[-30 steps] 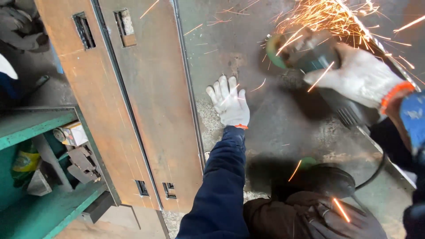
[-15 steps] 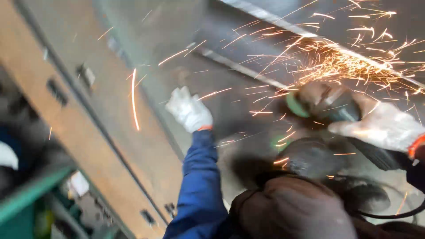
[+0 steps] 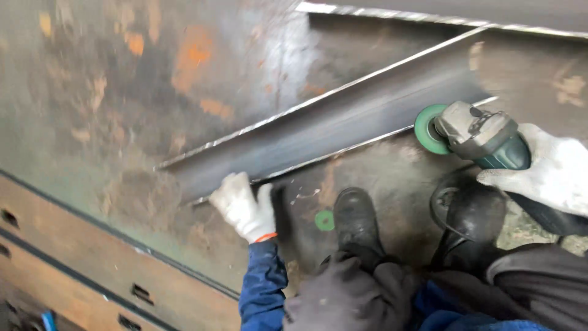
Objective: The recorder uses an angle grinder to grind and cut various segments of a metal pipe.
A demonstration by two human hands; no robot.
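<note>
The left hand (image 3: pixel 242 207), in a white glove, lies flat on the steel plate (image 3: pixel 122 122) at the near end of the long bar (image 3: pixel 343 119), fingers together and bent against the bar's end, gripping nothing. The right hand (image 3: pixel 554 171), also gloved, is wrapped round the body of the grinder (image 3: pixel 474 135), which hangs just above the plate beside the bar's lower edge, its green disc (image 3: pixel 427 129) facing the bar; whether the disc touches steel is hard to tell, and no sparks show. Two black boots (image 3: pixel 358 224) stand on the plate between the hands, with a small green disc (image 3: pixel 324 220) lying beside the left one. The grinder's cord (image 3: pixel 442 211) loops over the right boot. The risks, as I judge them: the cord could snag on the boot and jerk the grinder, and the disc, if spinning, could kick off the bar's edge toward boots or knees.
</note>
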